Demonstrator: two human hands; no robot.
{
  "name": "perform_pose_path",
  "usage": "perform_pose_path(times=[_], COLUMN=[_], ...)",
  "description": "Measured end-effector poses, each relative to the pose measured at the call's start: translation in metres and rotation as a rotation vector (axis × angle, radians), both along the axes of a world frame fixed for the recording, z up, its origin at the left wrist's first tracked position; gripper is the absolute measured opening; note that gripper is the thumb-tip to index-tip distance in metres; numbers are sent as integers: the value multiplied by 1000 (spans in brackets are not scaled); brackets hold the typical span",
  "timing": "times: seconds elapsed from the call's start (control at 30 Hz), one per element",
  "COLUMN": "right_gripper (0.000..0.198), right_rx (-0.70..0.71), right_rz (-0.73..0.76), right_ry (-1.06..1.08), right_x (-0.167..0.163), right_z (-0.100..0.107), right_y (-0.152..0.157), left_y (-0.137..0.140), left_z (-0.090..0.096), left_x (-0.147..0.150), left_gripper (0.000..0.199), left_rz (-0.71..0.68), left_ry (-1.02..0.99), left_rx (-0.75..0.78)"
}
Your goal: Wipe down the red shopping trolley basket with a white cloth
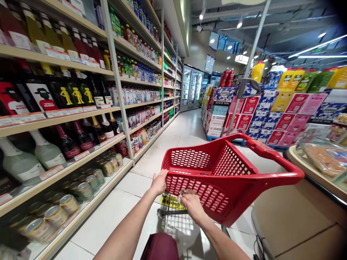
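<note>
A red plastic shopping cart (189, 177) with a perforated basket stands side-on in front of me, its handle (271, 157) toward the right. My left hand (159, 183) grips the basket's rim at the left end, thumb up, with its other fingertips partly hidden. Against the lower part of the near basket wall is my right hand (192, 203), its fingers curled and blurred. Something pale and brownish shows at those fingertips, too smeared to name. Beneath the basket, a yellow label (172, 203) lies near the cart's lower frame (173, 212).
Shelves of bottles (67, 144) and cans (58, 213) line the left side. Stacked drink cartons (271, 112) stand behind the cart. A counter with packaged food (325, 155) is close on the right. The tiled aisle (179, 126) leads to glass-door fridges (191, 88).
</note>
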State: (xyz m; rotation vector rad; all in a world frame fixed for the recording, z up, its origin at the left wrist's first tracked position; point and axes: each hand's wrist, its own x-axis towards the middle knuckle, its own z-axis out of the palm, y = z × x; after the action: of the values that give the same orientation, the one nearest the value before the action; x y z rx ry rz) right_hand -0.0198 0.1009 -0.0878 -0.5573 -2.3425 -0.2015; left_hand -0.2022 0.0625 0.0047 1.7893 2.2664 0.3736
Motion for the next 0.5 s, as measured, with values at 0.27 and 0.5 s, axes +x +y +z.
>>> perform_pose_path(times=[0.27,0.5], right_gripper=[24,21], right_rx=[53,17], right_rz=[-80,-163], right_ry=[46,35], right_x=[-37,-19], right_z=[47,62], right_y=[16,18], left_y=[-1,4], left_z=[-2,2], left_x=[0,13], left_gripper=[69,66], left_rz=[5,38], left_ry=[-17,37], left_rx=[5,14])
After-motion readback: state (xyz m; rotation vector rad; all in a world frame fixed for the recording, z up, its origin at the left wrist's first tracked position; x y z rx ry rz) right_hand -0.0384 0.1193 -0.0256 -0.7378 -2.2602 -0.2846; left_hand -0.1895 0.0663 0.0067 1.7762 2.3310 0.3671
